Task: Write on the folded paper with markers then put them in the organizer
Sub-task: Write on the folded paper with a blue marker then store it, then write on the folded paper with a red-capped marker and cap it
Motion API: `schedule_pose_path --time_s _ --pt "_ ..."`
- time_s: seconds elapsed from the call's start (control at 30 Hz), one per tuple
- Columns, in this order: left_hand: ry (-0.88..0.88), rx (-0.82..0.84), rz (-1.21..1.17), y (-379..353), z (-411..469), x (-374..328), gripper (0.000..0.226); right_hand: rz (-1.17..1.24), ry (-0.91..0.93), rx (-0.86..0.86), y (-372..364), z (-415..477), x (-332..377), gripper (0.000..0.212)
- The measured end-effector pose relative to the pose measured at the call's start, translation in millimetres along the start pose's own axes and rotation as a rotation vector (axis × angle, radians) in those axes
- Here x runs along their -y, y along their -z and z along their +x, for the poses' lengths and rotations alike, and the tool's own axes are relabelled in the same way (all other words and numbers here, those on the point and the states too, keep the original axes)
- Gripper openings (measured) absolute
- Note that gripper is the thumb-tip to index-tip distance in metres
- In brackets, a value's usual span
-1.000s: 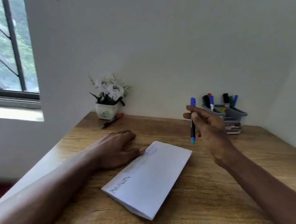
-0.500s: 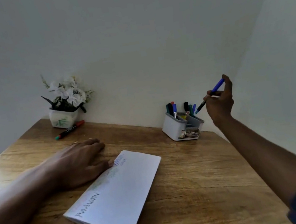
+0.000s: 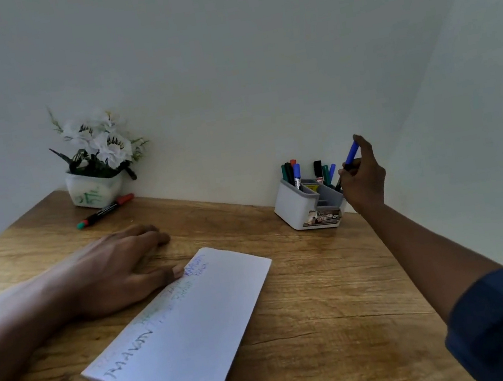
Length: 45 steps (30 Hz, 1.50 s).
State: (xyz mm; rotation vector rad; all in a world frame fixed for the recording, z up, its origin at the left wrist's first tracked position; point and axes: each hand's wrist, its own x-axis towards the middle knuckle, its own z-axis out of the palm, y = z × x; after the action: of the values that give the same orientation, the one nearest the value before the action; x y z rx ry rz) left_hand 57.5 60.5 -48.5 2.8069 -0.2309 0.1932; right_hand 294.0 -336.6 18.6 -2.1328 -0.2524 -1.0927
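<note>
The marker (image 3: pixel 351 153) is pinched mid-barrel by the right hand (image 3: pixel 363 180), tip pointed down at the organizer (image 3: pixel 293 208), far right. It is judged light, rigid and slick, so a barrel grip suits. The left hand (image 3: pixel 118 269) is laid flat, thumb touching the paper (image 3: pixel 195 326).

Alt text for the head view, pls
A right hand holds a tilted blue-capped marker at the right end of a white organizer holding other markers. The left hand lies on the desk, thumb touching a written-on folded paper; a red-capped marker lies by a flower pot.
</note>
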Motion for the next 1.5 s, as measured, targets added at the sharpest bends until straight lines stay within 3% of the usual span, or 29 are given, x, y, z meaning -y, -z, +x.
schedule_pose_path --time_s 0.17,0.3,0.37,0.5,0.6,0.77,1.0,1.1,1.27,1.5 --pt "-0.008 -0.001 0.025 -3 8 5 0.107 -0.179 -0.138 0.358 -2 -1 -20 0.067" --pt "-0.006 0.005 0.034 -6 10 9 0.109 -0.279 -0.194 0.548 3 5 -13 0.073" --pt "-0.004 0.016 0.029 -6 11 10 0.112 -0.246 -0.173 0.564 6 4 -5 0.076" --pt "0.005 0.030 0.010 -6 11 13 0.119 0.007 0.038 0.098 11 -15 24 0.070" --pt "0.011 0.046 0.008 -5 10 11 0.124 0.079 0.282 -0.005 8 -34 55 0.053" --pt "0.077 0.074 0.061 -4 8 6 0.118 0.219 0.536 0.263 -22 -69 110 0.024" --pt "0.123 0.096 0.162 -3 7 5 0.115 0.170 0.661 0.788 -111 -91 194 0.021" --pt "0.109 0.090 0.162 -4 7 7 0.115 0.053 0.785 0.855 -149 -95 226 0.030" --pt "0.100 0.078 0.155 -5 9 8 0.115 -0.303 1.142 0.902 -192 -105 258 0.044" --pt "0.099 0.074 0.124 -5 8 8 0.115 -0.398 1.262 0.861 -197 -96 249 0.027"
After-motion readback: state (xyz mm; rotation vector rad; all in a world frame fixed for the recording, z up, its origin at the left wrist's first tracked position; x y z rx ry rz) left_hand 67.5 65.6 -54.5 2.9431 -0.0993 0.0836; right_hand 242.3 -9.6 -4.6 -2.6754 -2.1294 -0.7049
